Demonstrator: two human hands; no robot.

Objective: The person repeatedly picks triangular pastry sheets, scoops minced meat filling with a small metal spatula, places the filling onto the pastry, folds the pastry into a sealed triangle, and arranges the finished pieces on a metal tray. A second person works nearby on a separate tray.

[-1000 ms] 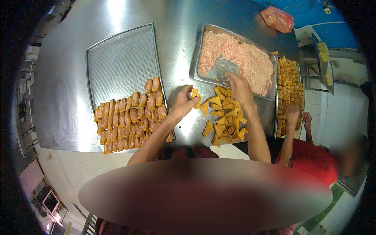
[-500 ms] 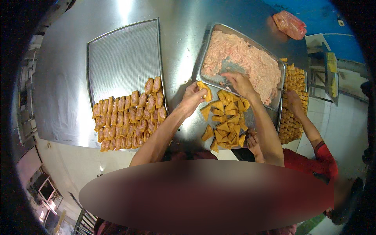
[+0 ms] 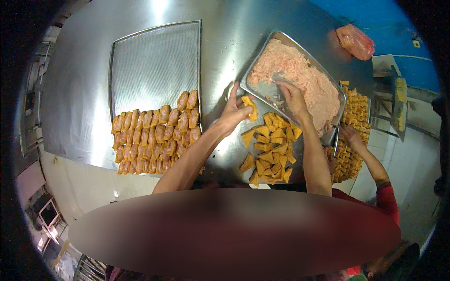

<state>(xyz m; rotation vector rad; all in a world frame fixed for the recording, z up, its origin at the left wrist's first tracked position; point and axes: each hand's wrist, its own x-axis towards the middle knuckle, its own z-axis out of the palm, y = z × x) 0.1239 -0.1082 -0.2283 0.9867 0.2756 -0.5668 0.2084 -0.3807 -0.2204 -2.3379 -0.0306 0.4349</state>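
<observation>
Head view: nearest the person, as I follow by remote feed, a loose heap of golden-brown, wedge-shaped fried pieces [image 3: 267, 157] lies on the brushed stainless-steel bench [image 3: 77, 107]. To its left, rows of brown oblong pieces topped with pinkish filling [image 3: 152, 136] cover the near part of a rectangular metal-framed mesh tray [image 3: 157, 75]. Just beyond the heap, the left hand [image 3: 233, 113] pinches one golden-brown fried piece [image 3: 251, 109], index finger raised. The right hand [image 3: 296, 100] reaches over the near edge of a rectangular silver metal pan [image 3: 264, 89], its fingers fairly close together at a scraped patch beside pale-pink minced paste [image 3: 313, 86]; I cannot tell whether they hold any. I judge the step in hand to be taking up paste for the held piece; the next move calls for a sure right-hand pinch and a steady left. Glare streaks the bench. At right, a co-worker's hand [image 3: 354, 139] is over close-packed golden pieces [image 3: 349, 166]. Farther off, a pink-tinted plastic bag [image 3: 356, 43] sits near a blue surface [image 3: 328, 13]; pale floor tiles [image 3: 89, 177] show at left.
</observation>
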